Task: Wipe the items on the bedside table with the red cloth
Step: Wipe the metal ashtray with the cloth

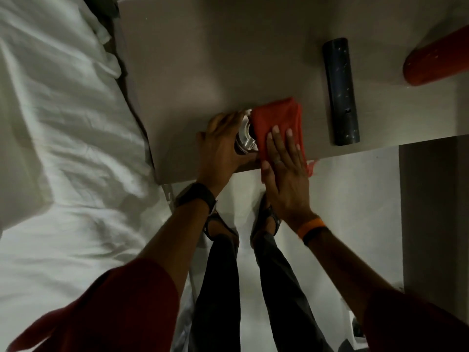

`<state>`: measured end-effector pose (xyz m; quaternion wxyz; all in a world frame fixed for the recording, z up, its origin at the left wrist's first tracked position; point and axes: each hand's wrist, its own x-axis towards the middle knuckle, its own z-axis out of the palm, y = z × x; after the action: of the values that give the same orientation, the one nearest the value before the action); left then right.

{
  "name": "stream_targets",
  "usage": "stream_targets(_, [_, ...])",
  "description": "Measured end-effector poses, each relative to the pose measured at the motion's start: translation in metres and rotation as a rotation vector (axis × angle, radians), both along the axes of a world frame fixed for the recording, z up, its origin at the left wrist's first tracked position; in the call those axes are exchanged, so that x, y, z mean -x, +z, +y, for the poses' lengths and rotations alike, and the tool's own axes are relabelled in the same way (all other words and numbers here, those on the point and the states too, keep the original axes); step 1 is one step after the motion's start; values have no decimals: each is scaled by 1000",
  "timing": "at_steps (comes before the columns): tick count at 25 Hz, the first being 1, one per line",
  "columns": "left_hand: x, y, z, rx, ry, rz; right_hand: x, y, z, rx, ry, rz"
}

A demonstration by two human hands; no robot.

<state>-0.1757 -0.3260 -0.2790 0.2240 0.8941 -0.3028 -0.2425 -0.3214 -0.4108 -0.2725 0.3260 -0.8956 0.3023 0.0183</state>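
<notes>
A shiny metal ashtray (244, 133) sits near the front edge of the bedside table (193, 72). My left hand (222, 146) curls around its left side and grips it. The red cloth (276, 120) lies over the right part of the ashtray. My right hand (284, 168) presses flat on the cloth with its fingers spread. A dark remote control (340, 92) lies lengthwise on the table to the right of the cloth.
A red cylindrical object (431, 59) rests at the table's far right. The bed with white sheets (63, 148) borders the table on the left. My legs and sandalled feet (243, 224) stand on the pale floor below the table's front edge.
</notes>
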Motion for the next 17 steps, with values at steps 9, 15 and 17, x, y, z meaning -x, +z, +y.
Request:
stream_targets(9, [24, 2, 12, -56, 236, -136, -15, -22, -27, 72, -7, 67])
stream_targets(15, [-38, 3, 0, -88, -208, -75, -30, -18, -40, 207, -98, -94])
stream_targets(17, [-32, 3, -1, -67, -138, -65, -38, -14, -43, 67, -315, -150])
